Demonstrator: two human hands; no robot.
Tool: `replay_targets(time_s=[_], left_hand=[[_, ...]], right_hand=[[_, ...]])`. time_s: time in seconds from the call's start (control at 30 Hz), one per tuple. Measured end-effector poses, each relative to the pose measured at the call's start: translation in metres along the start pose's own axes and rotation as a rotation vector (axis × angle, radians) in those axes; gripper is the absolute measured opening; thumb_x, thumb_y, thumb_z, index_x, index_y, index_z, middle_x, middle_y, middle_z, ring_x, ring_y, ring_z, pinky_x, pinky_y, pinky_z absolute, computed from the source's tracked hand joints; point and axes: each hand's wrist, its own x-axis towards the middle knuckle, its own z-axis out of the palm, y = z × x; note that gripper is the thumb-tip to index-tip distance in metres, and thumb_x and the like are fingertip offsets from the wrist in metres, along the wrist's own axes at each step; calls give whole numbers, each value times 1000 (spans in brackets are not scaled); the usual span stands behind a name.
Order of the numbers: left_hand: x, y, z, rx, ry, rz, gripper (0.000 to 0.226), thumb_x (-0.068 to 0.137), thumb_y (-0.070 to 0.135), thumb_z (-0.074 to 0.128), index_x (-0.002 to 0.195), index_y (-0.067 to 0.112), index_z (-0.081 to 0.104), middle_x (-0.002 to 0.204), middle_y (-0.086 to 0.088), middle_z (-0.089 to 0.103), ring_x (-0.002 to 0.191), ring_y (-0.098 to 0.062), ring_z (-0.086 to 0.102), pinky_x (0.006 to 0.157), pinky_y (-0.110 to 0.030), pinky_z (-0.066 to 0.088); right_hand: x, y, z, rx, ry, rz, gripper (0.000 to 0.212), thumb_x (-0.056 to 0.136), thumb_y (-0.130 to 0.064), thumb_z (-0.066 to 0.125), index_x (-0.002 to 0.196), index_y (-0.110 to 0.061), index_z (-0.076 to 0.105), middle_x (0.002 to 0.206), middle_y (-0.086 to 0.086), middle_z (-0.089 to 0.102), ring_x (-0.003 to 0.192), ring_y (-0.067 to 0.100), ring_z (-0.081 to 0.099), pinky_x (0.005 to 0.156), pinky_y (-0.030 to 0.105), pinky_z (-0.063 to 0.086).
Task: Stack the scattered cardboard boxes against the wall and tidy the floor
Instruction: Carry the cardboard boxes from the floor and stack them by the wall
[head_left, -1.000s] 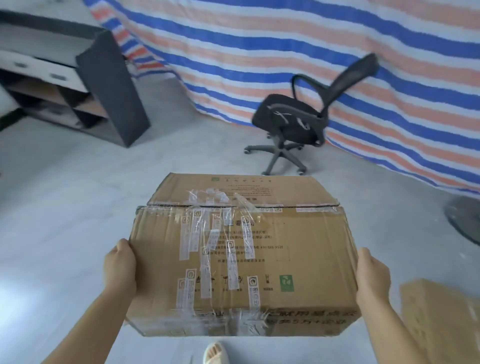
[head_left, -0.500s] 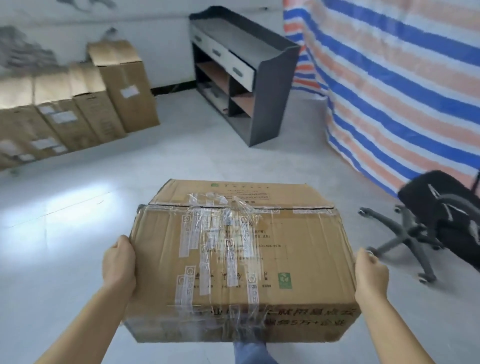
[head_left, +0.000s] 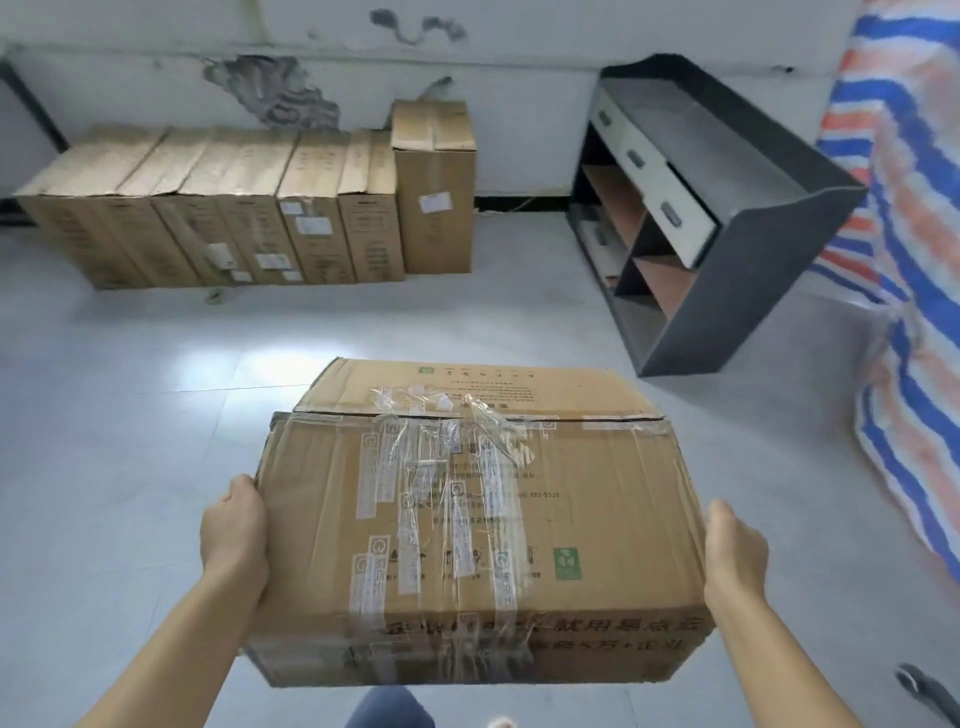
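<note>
We had the cardboard box (head_left: 478, 519) carried off the floor, in front of us, well apart from the row of boxes (head_left: 249, 218) at the wall. Left hand (head_left: 234, 535) and right hand (head_left: 735, 551) clamped its opposite sides; fingers hidden, so curl unclear. Looked stiff but creased, loose tape slick; better held under the bottom edges.

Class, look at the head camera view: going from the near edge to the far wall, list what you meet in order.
Knee → carried cardboard box, held at its sides by left hand and right hand → bare floor → row of boxes → wall.
</note>
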Motion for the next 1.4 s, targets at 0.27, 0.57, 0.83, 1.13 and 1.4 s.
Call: replay_targets(time_s=[0.27, 0.57, 0.83, 1.13, 1.4], left_hand=[[129, 63, 21, -82, 92, -87, 30, 87, 29, 31, 65, 10, 39, 68, -7, 39, 66, -26, 36, 68, -35, 31], [307, 180, 13, -91, 163, -94, 32, 89, 28, 32, 67, 8, 42, 69, -7, 42, 66, -26, 38, 69, -35, 32], [434, 270, 39, -103, 215, -104, 30, 89, 28, 31, 68, 8, 40, 67, -6, 40, 69, -27, 38, 67, -35, 31], [570, 386, 109, -143, 271, -109, 30, 87, 29, 32, 66, 9, 42, 68, -6, 43, 65, -26, 38, 66, -35, 32], [692, 486, 161, -180, 301, -126, 32, 87, 31, 34, 69, 7, 47, 72, -8, 48, 75, -29, 44, 72, -35, 35]], right_hand=[[37, -92, 161, -92, -175, -119, 31, 84, -12, 40, 65, -22, 17, 61, 1, 18, 56, 17, 16, 55, 34, 13], [42, -203, 362, -122, -221, -186, 27, 86, -14, 38, 67, -21, 20, 64, 4, 22, 59, 17, 22, 57, 34, 16], [76, -298, 509, -177, -289, -285, 29, 90, -12, 36, 67, -19, 20, 64, 4, 20, 60, 17, 19, 57, 33, 13], [154, -421, 680, -133, -356, -337, 39, 97, -23, 38, 64, -22, 17, 61, 2, 16, 57, 16, 16, 58, 32, 11], [198, -522, 810, -135, -283, -298, 39, 96, -22, 37, 62, -20, 17, 58, 1, 15, 54, 15, 14, 57, 30, 11]])
